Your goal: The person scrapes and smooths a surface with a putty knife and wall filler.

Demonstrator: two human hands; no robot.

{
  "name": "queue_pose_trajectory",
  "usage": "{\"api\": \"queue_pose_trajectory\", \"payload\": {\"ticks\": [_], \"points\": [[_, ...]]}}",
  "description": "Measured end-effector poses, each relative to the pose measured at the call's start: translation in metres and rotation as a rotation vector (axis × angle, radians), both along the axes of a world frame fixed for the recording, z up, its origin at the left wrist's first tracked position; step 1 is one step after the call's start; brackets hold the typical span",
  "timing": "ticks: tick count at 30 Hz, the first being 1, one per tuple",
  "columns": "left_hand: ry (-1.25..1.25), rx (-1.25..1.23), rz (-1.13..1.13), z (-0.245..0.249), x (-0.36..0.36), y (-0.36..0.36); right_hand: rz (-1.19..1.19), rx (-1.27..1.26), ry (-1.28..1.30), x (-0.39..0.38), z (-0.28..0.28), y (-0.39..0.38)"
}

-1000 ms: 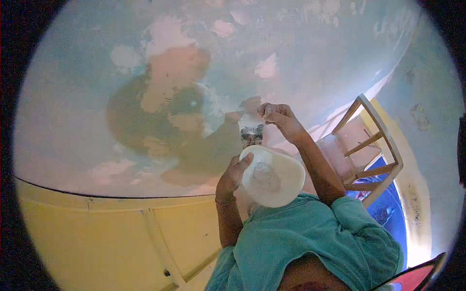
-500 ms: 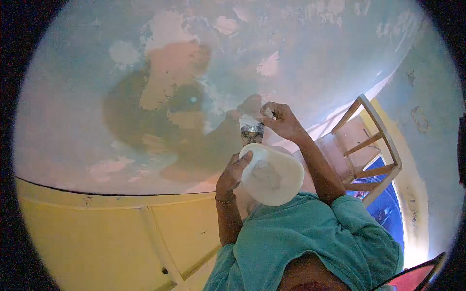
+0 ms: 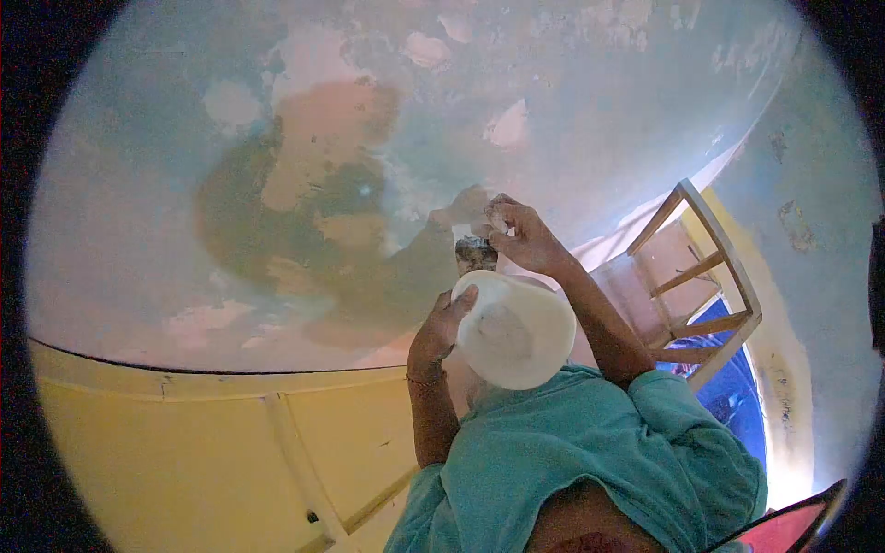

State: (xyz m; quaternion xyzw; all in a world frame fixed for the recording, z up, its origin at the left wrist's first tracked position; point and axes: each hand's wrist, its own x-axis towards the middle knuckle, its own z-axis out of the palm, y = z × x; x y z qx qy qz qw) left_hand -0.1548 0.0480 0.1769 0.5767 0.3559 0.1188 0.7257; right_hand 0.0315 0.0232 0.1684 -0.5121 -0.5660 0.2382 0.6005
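Near chair (image 3: pixel 702 276), left hand (image 3: pixel 441 330) holding bowl (image 3: pixel 518 334), right hand (image 3: pixel 522 238) holding brush (image 3: pixel 475 252)

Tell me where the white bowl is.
Head view, right of centre: the white bowl is held by the left hand, just below the tool in the right hand.

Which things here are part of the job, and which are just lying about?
In use: white bowl in the left hand; scraper in the right hand, blade at the patchy wall.
Lying about: wooden chair; yellow panel.
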Motion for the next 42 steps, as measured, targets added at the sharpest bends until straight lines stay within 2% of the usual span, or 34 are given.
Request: {"api": "queue_pose_trajectory", "payload": {"ticks": [6,9,12,15,18,21,24,27,30,33,36,39,42], "points": [[0.093,0.032,0.129,-0.015,0.001,0.002,0.030,0.028,0.022,0.001,-0.009,0.003],[0.001,-0.058,-0.011,-0.007,-0.001,0.003,0.034,0.019,0.083,0.000,-0.010,0.002],[0.108,0.021,0.072,-0.025,-0.003,0.008,0.036,0.042,0.072,-0.003,-0.005,0.000],[0.112,0.008,0.066,-0.013,-0.001,0.004,0.049,0.068,0.029,0.001,-0.012,0.003],[0.071,-0.001,0.055,-0.020,-0.003,0.006,0.049,0.027,0.024,0.002,-0.012,0.002],[-0.022,0.012,-0.097,-0.003,-0.003,0.005,0.035,-0.079,0.099,0.002,-0.019,0.004],[-0.054,-0.038,0.007,-0.012,-0.001,0.004,-0.028,0.128,-0.056,0.004,-0.021,0.005],[0.028,-0.006,0.226,-0.015,0.001,-0.001,-0.149,0.004,-0.217,0.005,-0.006,-0.004],[0.103,0.056,0.120,0.010,-0.002,-0.006,-0.282,0.081,-0.433,0.003,-0.013,-0.004],[0.020,0.015,0.066,0.013,-0.003,-0.004,-0.365,0.147,-0.390,0.012,-0.029,-0.001],[0.106,0.034,0.202,-0.007,-0.004,-0.001,-0.401,0.060,-0.413,0.018,-0.023,-0.010],[0.051,-0.019,0.205,-0.010,-0.004,0.001,-0.427,0.100,-0.525,0.011,-0.015,-0.019],[0.040,0.035,0.246,0.004,-0.002,-0.007,-0.547,0.102,-0.750,0.003,-0.025,-0.022]]}}
